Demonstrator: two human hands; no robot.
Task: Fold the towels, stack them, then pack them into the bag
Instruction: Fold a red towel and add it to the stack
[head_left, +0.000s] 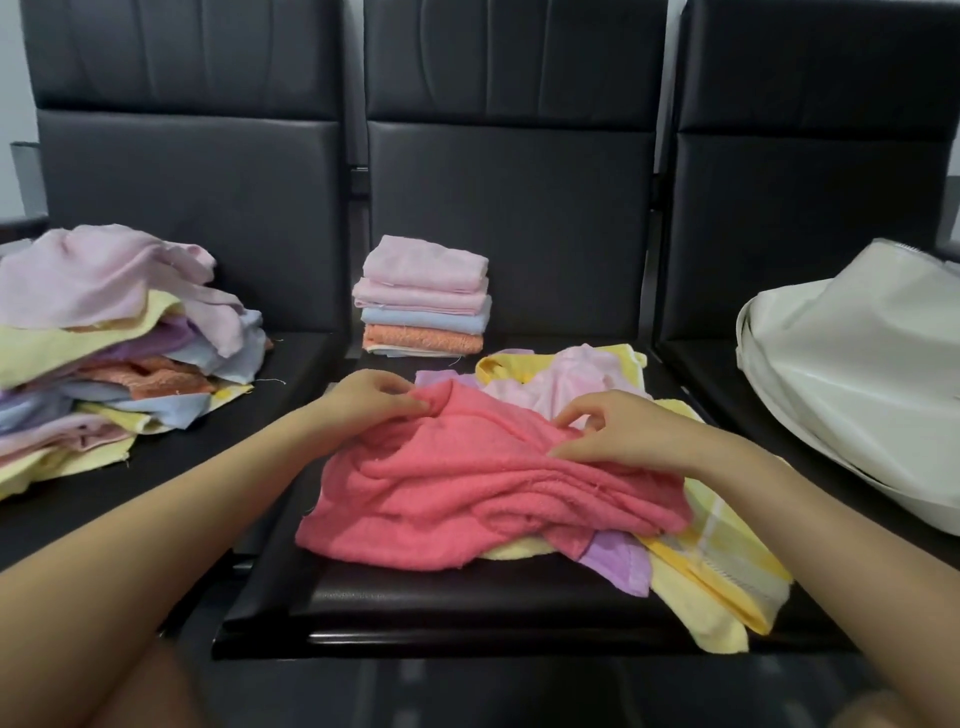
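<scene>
Crumpled on the middle seat of the black bench (467, 613), atop a loose heap of yellow, lilac and pale pink towels (717, 561): the coral pink towel (467, 499), bunched into soft ridges with no edge laid flat. Pinching its far left fold, the left hand (369, 400), thumb and fingertips closed on a small pucker of cloth. Resting on the far right part of the same towel, the right hand (623, 436), fingers (576, 410) curled and seemingly nipping a ridge of terry, though the exact hold hard to make out. Behind, against the seat back, a neat folded stack (423, 296) of pink, blue and orange pieces. On the left seat, a larger unfolded pile (114, 353) in mixed pastel colours. On the right seat, well apart from the hands, the white bag (857, 379), slumped and mouth not clearly visible. Judging by the look: light, limp terry, no stiffness at all, likely to sag and cling to the towels beneath rather than slide. Best taken by two adjacent corners or along one hem, lifted free of the heap and shaken out before folding; a grip in the middle of the cloth likely only to drag the bunch along. Some risk of catching the lilac piece underneath.
</scene>
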